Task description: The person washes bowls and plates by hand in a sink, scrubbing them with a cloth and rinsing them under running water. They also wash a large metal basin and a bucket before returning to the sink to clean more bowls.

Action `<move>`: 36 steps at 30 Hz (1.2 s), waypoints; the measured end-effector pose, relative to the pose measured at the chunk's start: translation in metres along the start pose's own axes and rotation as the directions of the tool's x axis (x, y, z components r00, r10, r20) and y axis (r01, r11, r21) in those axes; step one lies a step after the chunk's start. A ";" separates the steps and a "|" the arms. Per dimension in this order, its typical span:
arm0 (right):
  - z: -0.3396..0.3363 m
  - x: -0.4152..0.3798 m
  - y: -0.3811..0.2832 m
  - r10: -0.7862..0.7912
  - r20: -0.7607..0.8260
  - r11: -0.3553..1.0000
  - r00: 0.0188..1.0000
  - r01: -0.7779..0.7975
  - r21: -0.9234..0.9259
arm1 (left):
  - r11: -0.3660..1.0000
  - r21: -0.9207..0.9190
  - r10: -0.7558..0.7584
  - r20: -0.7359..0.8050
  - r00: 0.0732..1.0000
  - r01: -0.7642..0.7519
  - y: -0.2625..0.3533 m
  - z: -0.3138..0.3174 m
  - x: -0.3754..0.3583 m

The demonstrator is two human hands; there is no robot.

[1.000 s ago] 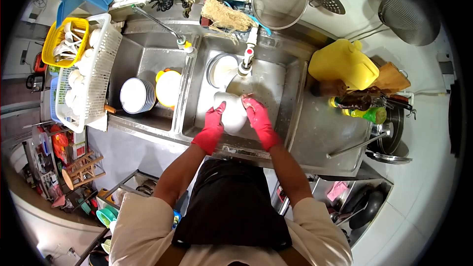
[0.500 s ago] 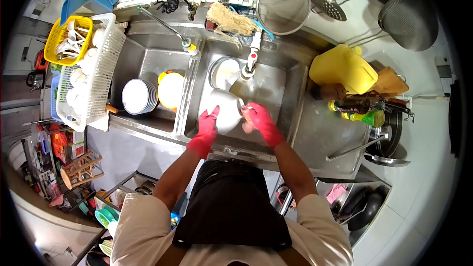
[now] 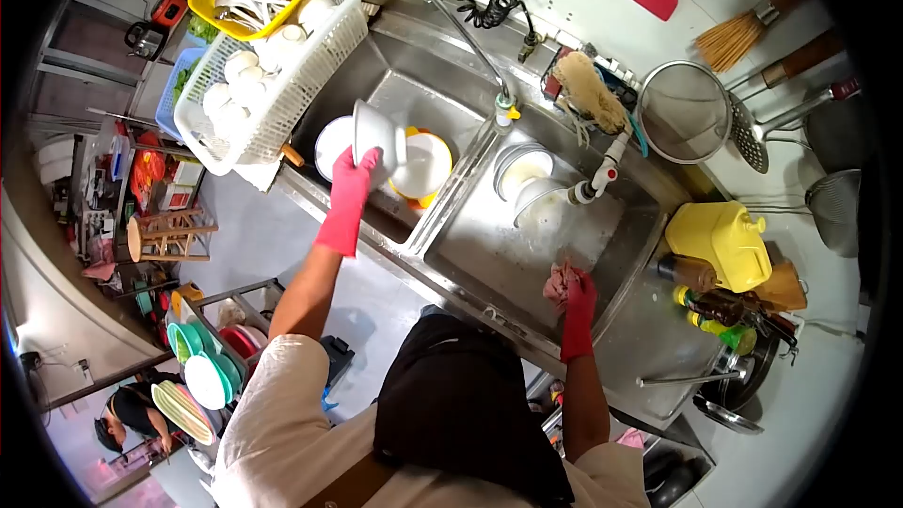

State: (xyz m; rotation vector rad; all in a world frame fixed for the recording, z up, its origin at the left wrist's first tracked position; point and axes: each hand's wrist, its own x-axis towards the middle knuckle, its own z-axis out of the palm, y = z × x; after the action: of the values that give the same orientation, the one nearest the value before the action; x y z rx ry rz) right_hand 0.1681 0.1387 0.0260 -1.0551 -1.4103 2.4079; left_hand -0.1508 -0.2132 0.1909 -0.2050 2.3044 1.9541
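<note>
My left hand [image 3: 350,190], in a pink rubber glove, grips a white bowl [image 3: 376,132] tilted on its side above the left basin. Partly hidden behind it is a stack of white bowls [image 3: 331,146]. Just right of it a white bowl [image 3: 428,167] sits in a yellow-orange container. My right hand [image 3: 579,306], gloved too, is closed on a crumpled pinkish cloth [image 3: 559,286] low in the right basin [image 3: 602,235]. Farther back in that basin, near the tap [image 3: 585,192], lie bowls [image 3: 523,169] and a tilted bowl [image 3: 540,201].
At the left a white basket [image 3: 212,136] of bowls carries a yellow basket [image 3: 202,2] of spoons. A yellow jug [image 3: 720,245] and bottles [image 3: 712,301] stand on the right drainboard. Strainers [image 3: 685,113] hang on the wall. Another person [image 3: 134,414] is at lower left.
My left hand has carried the bowl from the right basin over to the left one. My right hand has come off the bowl, cloth still in it. The view has turned left.
</note>
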 end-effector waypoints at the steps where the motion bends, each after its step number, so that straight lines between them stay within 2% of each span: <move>1: -0.003 -0.001 0.002 0.051 0.089 0.996 0.995 -0.058 0.068 | 0.999 0.035 0.011 0.025 1.000 -0.011 -0.002 -0.004 0.012; 2: -0.006 -0.001 0.000 0.093 0.180 0.985 0.979 -0.117 0.130 | 0.998 0.059 0.030 0.036 0.999 -0.032 -0.010 -0.005 0.023; 3: 0.002 -0.007 -0.012 0.091 0.177 0.986 0.980 -0.114 0.122 | 0.998 0.050 0.027 0.036 0.999 -0.029 -0.029 -0.007 0.033; 4: 0.022 -0.018 -0.035 0.093 0.140 0.994 0.986 -0.101 0.050 | 0.946 0.322 0.051 -0.001 0.999 -0.048 -0.056 -0.012 0.047; 5: 0.041 -0.022 -0.050 0.089 0.098 0.996 0.991 -0.087 -0.018 | 0.820 0.569 0.086 -0.025 0.996 -0.057 -0.083 -0.015 0.063; 6: 0.047 -0.021 -0.050 0.080 0.082 0.997 0.993 -0.079 -0.019 | 0.613 0.783 0.151 0.012 0.988 -0.103 -0.109 -0.023 0.077; 7: 0.047 -0.022 -0.051 0.034 -0.012 0.997 0.999 -0.034 -0.071 | 0.484 0.866 0.161 0.054 0.985 -0.126 -0.118 -0.027 0.081; 8: 0.046 -0.023 -0.053 -0.018 -0.107 0.992 0.994 0.004 -0.128 | 0.448 0.883 0.162 0.073 0.984 -0.139 -0.132 -0.033 0.083; 9: 0.051 -0.026 -0.063 -0.029 -0.137 0.991 0.990 0.011 -0.134 | 0.423 0.898 0.131 0.076 0.988 -0.125 -0.143 -0.038 0.086; 10: 0.060 -0.029 -0.077 0.004 -0.138 0.999 0.990 -0.012 -0.051 | 0.646 0.760 0.092 0.005 0.996 -0.064 -0.170 -0.046 0.095; 11: 0.061 -0.030 -0.090 0.038 -0.137 0.999 0.990 -0.033 0.035 | 0.612 0.784 0.080 0.068 0.994 -0.103 -0.159 -0.041 0.092; 12: 0.048 -0.023 -0.084 0.030 -0.170 0.999 0.985 -0.024 0.037 | 0.586 0.804 -0.128 -0.038 0.991 0.107 -0.105 -0.018 0.071; 13: 0.030 -0.010 -0.067 0.011 -0.094 0.967 0.996 0.013 0.253 | 0.595 0.803 0.066 -0.010 0.998 -0.031 -0.096 -0.005 0.062; 14: 0.016 -0.001 -0.062 -0.038 -0.019 0.887 0.999 0.043 0.459 | 0.601 0.763 0.284 0.077 0.956 -0.240 -0.079 0.009 0.047; 15: 0.013 0.001 -0.072 -0.056 -0.047 0.882 0.997 0.072 0.466 | 0.563 0.700 0.493 0.143 0.858 -0.440 -0.060 0.026 0.029; 17: 0.019 -0.001 -0.100 -0.064 0.074 0.730 0.995 -0.003 0.683 | 0.716 0.407 0.548 0.174 0.818 -0.566 -0.032 0.075 -0.013; 18: 0.019 -0.003 -0.110 -0.091 0.121 0.620 0.988 -0.039 0.784 | 0.832 0.326 0.391 0.228 0.892 -0.449 -0.015 0.101 -0.046; 19: 0.023 -0.005 -0.126 -0.111 0.107 0.611 0.988 -0.017 0.791 | 0.916 0.258 0.226 0.296 0.928 -0.306 -0.003 0.127 -0.079; 21: 0.029 -0.009 -0.159 -0.278 0.311 0.723 0.909 -0.015 0.691 | 0.953 0.046 0.227 0.540 0.810 -0.298 0.003 0.176 -0.122; 23: 0.013 -0.003 -0.163 -0.279 0.222 0.736 0.934 0.059 0.674 | 0.985 0.163 -0.086 0.748 0.658 -0.056 0.031 0.226 -0.161; 25: 0.003 -0.002 -0.175 -0.276 0.136 0.751 0.951 0.125 0.649 | 0.959 0.018 0.162 0.789 0.593 -0.284 0.047 0.272 -0.181; 26: 0.009 -0.006 -0.186 -0.312 0.044 0.718 0.949 0.205 0.665 | 0.954 0.013 0.171 0.799 0.577 -0.300 0.058 0.294 -0.185; 27: 0.008 -0.008 -0.196 -0.342 -0.050 0.681 0.938 0.285 0.674 | 0.942 -0.069 0.254 0.785 0.565 -0.328 0.073 0.316 -0.187; 28: -0.004 0.003 -0.199 -0.356 -0.065 0.666 0.932 0.302 0.682 | 0.923 -0.149 0.334 0.766 0.550 -0.354 0.090 0.335 -0.188; 29: -0.021 0.024 -0.197 -0.515 0.289 0.664 0.807 0.162 0.730 | 0.896 -0.080 0.316 0.806 0.500 -0.438 0.120 0.349 -0.191; 30: -0.033 0.034 -0.196 -0.618 0.577 0.693 0.534 0.024 0.721 | 0.853 -0.015 0.291 0.843 0.452 -0.521 0.146 0.363 -0.193; 31: -0.027 0.021 -0.211 -0.636 0.562 0.680 0.529 0.039 0.732 | 0.707 -0.151 0.485 0.814 0.319 -0.691 0.152 0.384 -0.190; 32: -0.007 -0.003 -0.242 -0.541 0.264 0.597 0.798 0.143 0.790 | 0.511 -0.276 0.643 0.751 0.149 -0.814 0.159 0.405 -0.186; 33: 0.001 -0.017 -0.259 -0.350 -0.078 0.532 0.934 0.266 0.804 | 0.503 -0.283 0.640 0.757 0.132 -0.817 0.169 0.423 -0.184; 34: -0.017 0.009 -0.233 -0.417 -0.157 0.676 0.896 0.420 0.605 | 0.380 -0.308 0.649 0.761 0.014 -0.872 0.177 0.438 -0.183; 35: -0.023 0.016 -0.234 -0.418 -0.170 0.665 0.892 0.428 0.612 | 0.250 -0.339 0.643 0.758 -0.106 -0.907 0.185 0.453 -0.182; 36: -0.028 0.022 -0.237 -0.484 -0.055 0.628 0.873 0.391 0.673 | 0.245 -0.349 0.637 0.761 -0.121 -0.905 0.188 0.469 -0.177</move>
State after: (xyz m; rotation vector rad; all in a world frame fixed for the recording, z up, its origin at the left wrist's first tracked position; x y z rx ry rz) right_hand 0.1215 0.2973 0.1999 -0.3136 -0.5886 2.3080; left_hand -0.0099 0.2852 0.3269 2.2194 1.8807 1.1527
